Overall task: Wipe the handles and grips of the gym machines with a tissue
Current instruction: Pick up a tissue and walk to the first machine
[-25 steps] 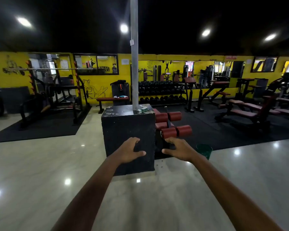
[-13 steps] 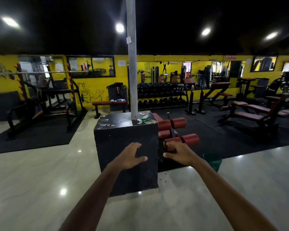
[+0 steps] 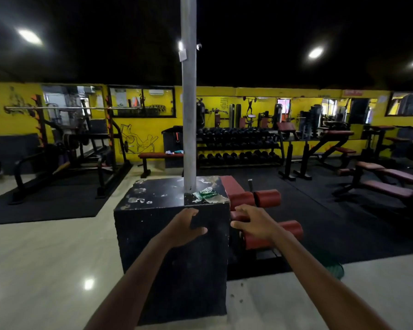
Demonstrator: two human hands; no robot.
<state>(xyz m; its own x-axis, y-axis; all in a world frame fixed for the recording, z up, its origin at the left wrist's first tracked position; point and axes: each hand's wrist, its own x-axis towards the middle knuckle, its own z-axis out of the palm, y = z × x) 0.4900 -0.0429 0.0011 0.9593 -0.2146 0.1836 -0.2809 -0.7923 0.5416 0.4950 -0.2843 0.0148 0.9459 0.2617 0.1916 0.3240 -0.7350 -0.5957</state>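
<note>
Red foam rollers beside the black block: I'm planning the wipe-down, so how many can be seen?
3. One upper roller right of the block, another nearer the block, and one lower roller behind the right hand. More may be hidden.

Dim overall, the black ceiling (image 3: 248, 32) swallowing light. Oval ceiling lamps (image 3: 315, 52) glare and smear toward the frame's corners, wide-angle stretch bending the edges. The glossy floor (image 3: 45, 270) throws bright spot reflections. The yellow far wall (image 3: 260, 92) glows; everything looks slightly soft.
</note>
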